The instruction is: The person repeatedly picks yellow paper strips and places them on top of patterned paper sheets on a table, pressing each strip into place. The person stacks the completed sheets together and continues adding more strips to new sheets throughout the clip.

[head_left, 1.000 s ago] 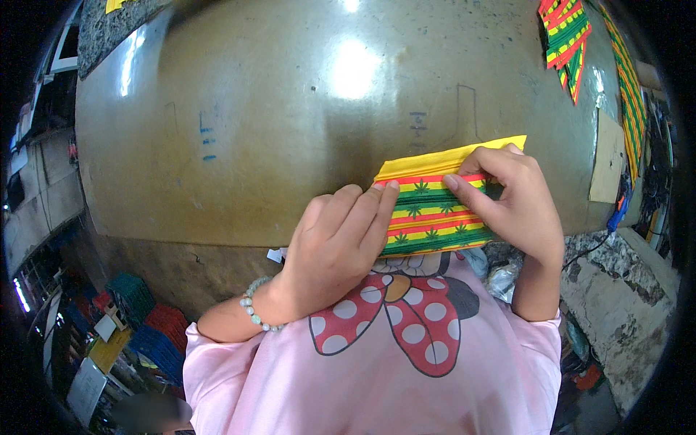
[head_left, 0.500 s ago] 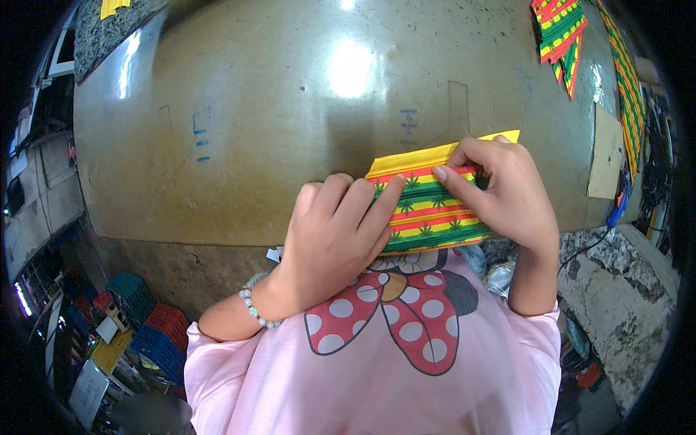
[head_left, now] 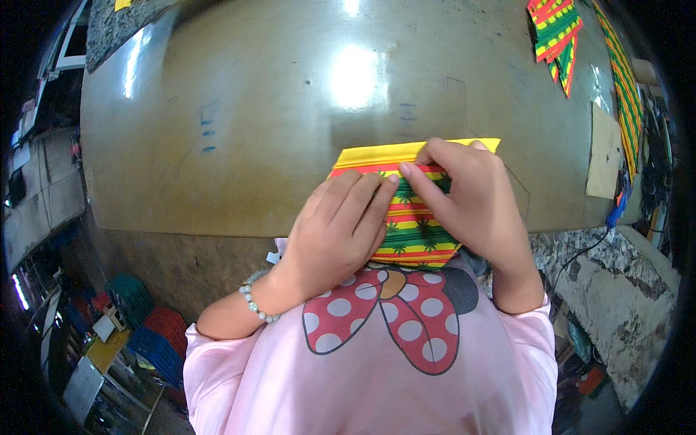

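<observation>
Striped sheet lies crosswise, yellow edge outward

Lighting moderate, uneven. Worktop: strong white glare straight beyond the left hand, narrower bright streak far off to that hand's left; source apparently overhead. Darker patch between glare and hands. Right hand reasonably sharp. Crates below-left of left hand dim, detail soft. Fisheye: straight edges bowed, corners black.
</observation>
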{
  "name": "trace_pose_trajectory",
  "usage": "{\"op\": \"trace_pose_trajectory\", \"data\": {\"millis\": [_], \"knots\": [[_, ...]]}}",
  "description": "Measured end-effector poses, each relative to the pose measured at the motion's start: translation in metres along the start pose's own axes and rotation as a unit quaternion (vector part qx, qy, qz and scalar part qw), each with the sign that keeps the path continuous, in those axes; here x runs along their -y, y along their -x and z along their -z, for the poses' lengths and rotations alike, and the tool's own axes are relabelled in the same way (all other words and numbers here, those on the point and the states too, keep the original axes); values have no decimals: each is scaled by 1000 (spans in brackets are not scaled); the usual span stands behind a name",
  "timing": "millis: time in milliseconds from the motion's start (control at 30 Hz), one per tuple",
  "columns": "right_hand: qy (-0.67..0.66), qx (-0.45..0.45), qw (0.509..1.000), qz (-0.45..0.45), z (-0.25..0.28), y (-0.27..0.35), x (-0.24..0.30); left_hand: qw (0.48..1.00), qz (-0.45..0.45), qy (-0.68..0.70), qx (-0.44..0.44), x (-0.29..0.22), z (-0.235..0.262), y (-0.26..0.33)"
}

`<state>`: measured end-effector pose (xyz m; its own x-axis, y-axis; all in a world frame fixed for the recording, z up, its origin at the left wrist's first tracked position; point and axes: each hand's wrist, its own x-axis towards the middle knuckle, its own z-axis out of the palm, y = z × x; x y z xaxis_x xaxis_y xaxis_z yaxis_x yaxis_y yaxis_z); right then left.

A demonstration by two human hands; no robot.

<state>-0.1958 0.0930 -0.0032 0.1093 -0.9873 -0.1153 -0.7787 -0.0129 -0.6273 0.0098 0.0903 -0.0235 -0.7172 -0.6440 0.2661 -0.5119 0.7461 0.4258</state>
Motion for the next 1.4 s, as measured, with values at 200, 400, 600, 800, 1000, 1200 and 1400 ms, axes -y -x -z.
{"op": "trace_pose_trajectory", "data": {"millis": [200, 400, 600, 800, 1000, 1200, 1400], "knots": [[56, -17, 998, 19, 24, 3, -13, 1000, 2, -21, -5, 0, -6, 4], [-24, 21, 999, -20, 30, 0, -29, 999, 13, -42, 26, -2, -4, -3], [-13, 32, 999, -21, 29, -3, -29, 997, 21, -59, 46, -3, -1, -4], [10, 34, 999, -22, 30, -4, -27, 996, 6, -81, 28, -2, -4, -6], [24, 33, 999, 3, 29, -6, -27, 996, 17, -81, 43, -8, -6, -19], [42, -26, 998, 32, 28, 0, -26, 992, -47, -112, 20, -14, -20, -34], [-85, -9, 992, -88, 45, 7, -40, 992, -43, -118, 32, -13, -18, -27]]}}
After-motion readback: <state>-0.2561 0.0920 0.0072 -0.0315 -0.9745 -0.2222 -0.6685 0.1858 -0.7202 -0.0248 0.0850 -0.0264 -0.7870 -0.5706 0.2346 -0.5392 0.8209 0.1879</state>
